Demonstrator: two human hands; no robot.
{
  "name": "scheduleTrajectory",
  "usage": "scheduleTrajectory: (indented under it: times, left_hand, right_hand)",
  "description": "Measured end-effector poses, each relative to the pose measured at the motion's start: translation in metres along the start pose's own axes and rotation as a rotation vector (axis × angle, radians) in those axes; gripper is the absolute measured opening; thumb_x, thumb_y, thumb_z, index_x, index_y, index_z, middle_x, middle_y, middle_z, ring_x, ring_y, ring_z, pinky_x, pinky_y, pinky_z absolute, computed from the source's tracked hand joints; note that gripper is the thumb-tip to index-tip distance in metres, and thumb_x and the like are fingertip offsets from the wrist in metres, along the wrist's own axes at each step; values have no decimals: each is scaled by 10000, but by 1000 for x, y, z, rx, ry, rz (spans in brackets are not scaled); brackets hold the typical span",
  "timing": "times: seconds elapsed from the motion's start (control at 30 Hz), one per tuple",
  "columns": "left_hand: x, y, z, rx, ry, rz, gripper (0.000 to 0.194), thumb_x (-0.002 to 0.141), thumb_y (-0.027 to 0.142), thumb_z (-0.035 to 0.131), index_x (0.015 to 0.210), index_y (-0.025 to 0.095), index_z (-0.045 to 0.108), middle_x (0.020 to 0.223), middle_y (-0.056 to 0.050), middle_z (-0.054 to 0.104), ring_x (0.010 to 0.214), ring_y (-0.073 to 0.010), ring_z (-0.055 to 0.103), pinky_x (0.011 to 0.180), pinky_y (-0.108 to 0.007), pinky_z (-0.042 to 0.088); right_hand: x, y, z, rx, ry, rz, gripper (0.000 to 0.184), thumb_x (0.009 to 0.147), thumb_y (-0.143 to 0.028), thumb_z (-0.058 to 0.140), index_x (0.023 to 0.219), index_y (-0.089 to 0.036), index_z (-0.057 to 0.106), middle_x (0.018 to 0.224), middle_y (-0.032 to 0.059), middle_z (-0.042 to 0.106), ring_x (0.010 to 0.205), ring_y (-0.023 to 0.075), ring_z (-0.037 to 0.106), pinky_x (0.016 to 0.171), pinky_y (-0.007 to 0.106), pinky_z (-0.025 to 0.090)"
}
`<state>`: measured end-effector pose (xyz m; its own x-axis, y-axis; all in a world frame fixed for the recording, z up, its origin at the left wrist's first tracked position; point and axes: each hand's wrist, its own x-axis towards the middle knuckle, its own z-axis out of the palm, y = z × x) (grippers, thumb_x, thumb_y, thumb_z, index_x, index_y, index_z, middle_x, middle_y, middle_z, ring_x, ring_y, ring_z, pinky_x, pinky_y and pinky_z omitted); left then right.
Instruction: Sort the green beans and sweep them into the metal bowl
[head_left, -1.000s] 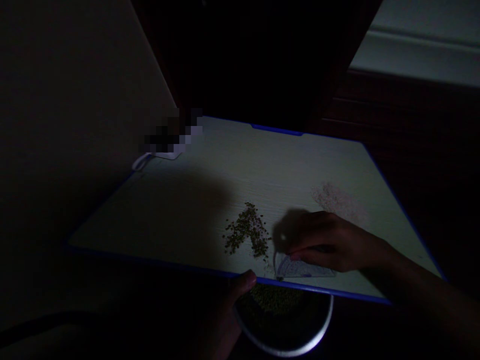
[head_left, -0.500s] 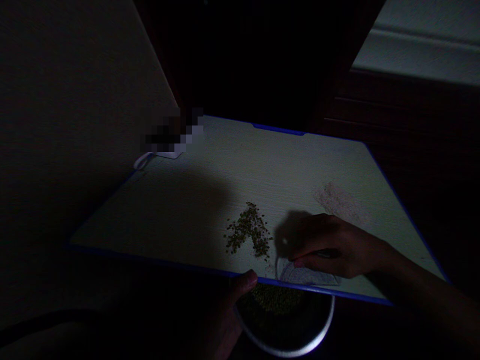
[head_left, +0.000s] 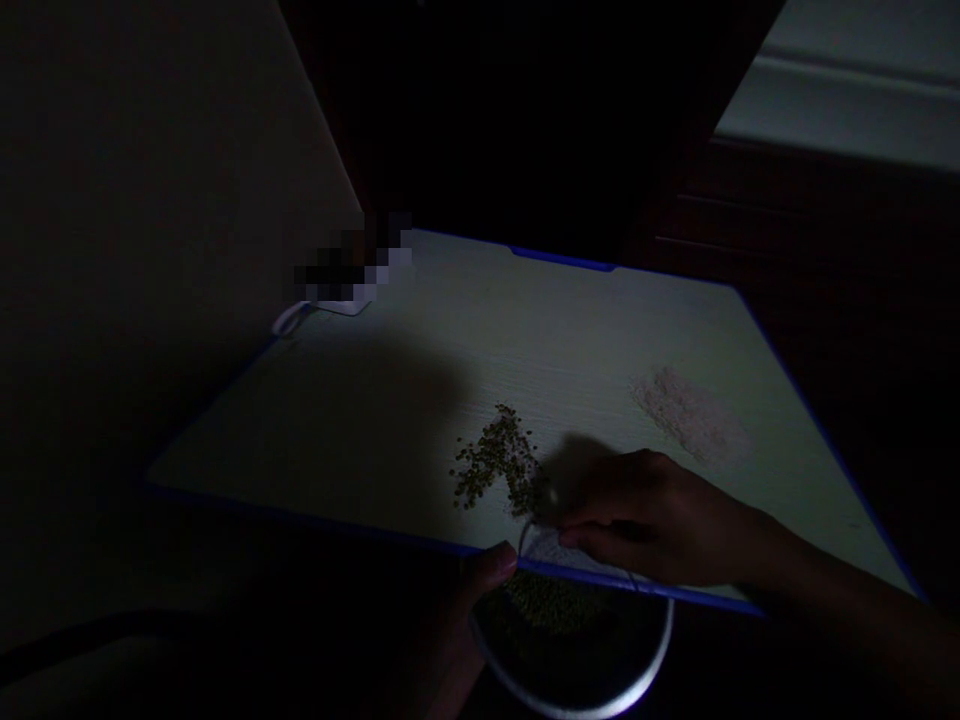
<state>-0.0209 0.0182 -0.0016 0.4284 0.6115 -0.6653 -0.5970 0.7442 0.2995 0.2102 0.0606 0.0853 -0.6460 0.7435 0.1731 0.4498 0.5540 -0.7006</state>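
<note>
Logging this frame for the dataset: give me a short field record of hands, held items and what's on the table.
lighting: very dim
left hand: holds a metal bowl below the table's near edge, thumb at the rim
bowl contents: green beans
right hand: presses a clear flat scraper at the table's near edge, above the bowl
table: pale top, blue rim
on table: loose pile of green beans left of the right hand; pale pinkish grain patch beyond it
far left corner: white object, partly blurred

This looks like a dim room in a home. A small blue-edged table (head_left: 420, 330) stands against a plain wall (head_left: 150, 200), with dark wooden furniture (head_left: 787, 230) behind and what seems a pale bed (head_left: 862, 90) beyond.
</note>
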Motion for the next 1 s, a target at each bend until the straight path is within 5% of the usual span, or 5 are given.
scheduleTrajectory:
  times: [0.13, 0.47, 0.63, 0.83, 1.0]
  left_hand:
    - [0, 4, 3, 35, 67, -25, 790, 822, 222, 776, 1544, 163, 460, 1109, -121, 833, 1299, -365, 645, 1170, -515, 420]
    - [-8, 9, 11, 43, 135, 54, 927, 758, 157, 826, 1574, 297, 408, 1255, -69, 794, 1296, -350, 649, 1196, -546, 390]
    - [-10, 13, 7, 70, 106, 64, 795, 798, 181, 801, 1522, 297, 493, 1284, -74, 781, 1385, -316, 574, 1255, -503, 287]
    - [-4, 14, -2, 128, 96, -25, 665, 779, 247, 819, 1414, 280, 622, 1167, -101, 820, 1354, -359, 599, 1206, -554, 364]
    - [-8, 17, 8, 121, 62, -32, 651, 793, 255, 820, 1413, 230, 625, 1195, -123, 810, 1322, -353, 629, 1179, -534, 415]
  right_hand:
    - [-4, 6, -3, -35, 53, 98, 157, 974, -267, 652, 980, -174, 780, 769, 29, 759, 630, 111, 676, 583, 240, 479]
    - [-26, 17, -51, -136, 76, 314, 190, 982, -256, 600, 974, -180, 774, 759, 33, 782, 564, 120, 686, 547, 236, 495]
    - [-41, -5, -34, -130, 121, 370, 229, 1006, -310, 572, 978, -196, 768, 834, 41, 783, 680, 141, 730, 595, 242, 531]
    - [-35, -12, -2, -98, 232, 415, 222, 1011, -305, 566, 991, -189, 755, 878, 47, 777, 730, 143, 718, 637, 266, 522]
    - [-17, -4, 0, -109, 308, 473, 244, 998, -309, 559, 1005, -179, 766, 913, 67, 799, 742, 163, 717, 669, 298, 518]
